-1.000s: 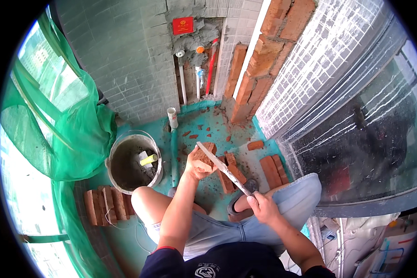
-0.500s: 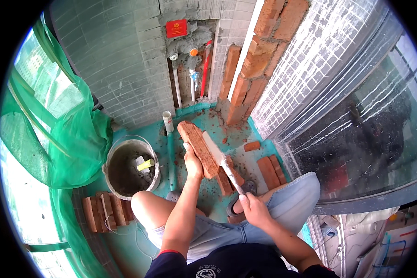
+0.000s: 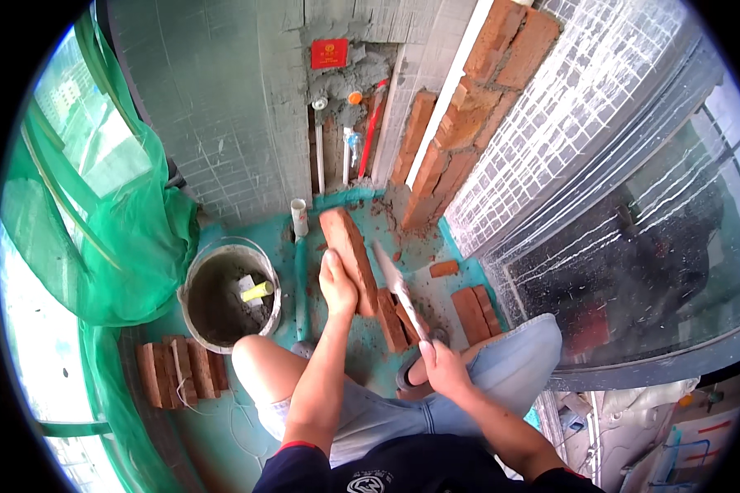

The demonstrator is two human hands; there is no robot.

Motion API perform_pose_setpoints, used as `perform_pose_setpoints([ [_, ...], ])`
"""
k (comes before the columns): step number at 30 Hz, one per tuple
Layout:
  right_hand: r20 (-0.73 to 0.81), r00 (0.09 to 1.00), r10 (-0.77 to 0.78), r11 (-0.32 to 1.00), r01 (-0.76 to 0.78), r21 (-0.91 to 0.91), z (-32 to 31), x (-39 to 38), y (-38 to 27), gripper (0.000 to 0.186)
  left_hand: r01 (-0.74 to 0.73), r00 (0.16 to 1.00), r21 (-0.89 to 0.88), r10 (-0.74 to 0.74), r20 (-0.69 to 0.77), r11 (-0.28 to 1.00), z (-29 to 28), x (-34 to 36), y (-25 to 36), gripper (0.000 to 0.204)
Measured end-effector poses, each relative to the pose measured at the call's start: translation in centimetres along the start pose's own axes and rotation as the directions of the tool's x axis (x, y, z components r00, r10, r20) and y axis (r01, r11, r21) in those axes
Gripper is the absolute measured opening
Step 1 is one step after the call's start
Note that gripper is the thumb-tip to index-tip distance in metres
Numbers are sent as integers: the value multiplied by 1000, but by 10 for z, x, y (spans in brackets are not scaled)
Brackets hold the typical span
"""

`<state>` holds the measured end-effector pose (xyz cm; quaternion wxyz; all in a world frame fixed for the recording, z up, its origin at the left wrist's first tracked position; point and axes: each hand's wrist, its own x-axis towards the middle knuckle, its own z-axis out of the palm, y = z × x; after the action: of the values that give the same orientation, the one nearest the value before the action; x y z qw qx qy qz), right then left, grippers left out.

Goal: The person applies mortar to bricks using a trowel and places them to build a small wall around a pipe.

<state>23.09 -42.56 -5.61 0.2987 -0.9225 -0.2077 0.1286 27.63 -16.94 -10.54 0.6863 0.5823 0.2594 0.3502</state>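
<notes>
Between my knees, my left hand [image 3: 335,283] grips a long red brick [image 3: 347,246], fingers round it and the brick slanting with its far end toward the wall. My right hand [image 3: 442,366] is closed on the handle of a long, mortar-smeared trowel-like blade [image 3: 394,275], which points up and left, just to the right of the brick and a little apart from it. Loose bricks [image 3: 392,322] lie on the teal floor below the held brick. A round bucket [image 3: 201,300] beside my left knee holds grey mortar and a tool with a yellow handle [image 3: 257,291].
Stacked bricks [image 3: 164,370] sit at left, more [image 3: 477,316] at right. An upright white pipe [image 3: 299,218] rises from the floor. Ahead are a wall recess with pipes [image 3: 370,131] and a brick column [image 3: 473,111]. Green netting [image 3: 123,246] hangs left; dark glazing [image 3: 617,263] stands right.
Over the last second my left hand has turned the brick lengthwise and raised its far end. The blade, alongside the brick half a second ago, has drawn slightly away to the right.
</notes>
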Motion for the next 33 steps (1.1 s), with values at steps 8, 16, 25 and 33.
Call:
perform_pose_setpoints([
  [8, -193, 967, -165, 928, 218, 303, -60, -7, -60, 30, 291, 949, -396, -315, 5, 871, 3, -4, -1, 73],
  [16, -37, 999, 6, 1000, -5, 25, 4, -2, -7, 35, 150, 988, 24, -150, 20, 988, 11, -9, 18, 75],
  [25, -562, 760, -328, 699, 595, 396, -43, 2, -49, 34, 220, 973, -210, -229, -21, 953, 9, -3, -4, 74],
  [33, -184, 983, -17, 926, 85, 367, -34, 7, -49, 34, 290, 957, 86, -289, -20, 953, 5, -17, 4, 79],
])
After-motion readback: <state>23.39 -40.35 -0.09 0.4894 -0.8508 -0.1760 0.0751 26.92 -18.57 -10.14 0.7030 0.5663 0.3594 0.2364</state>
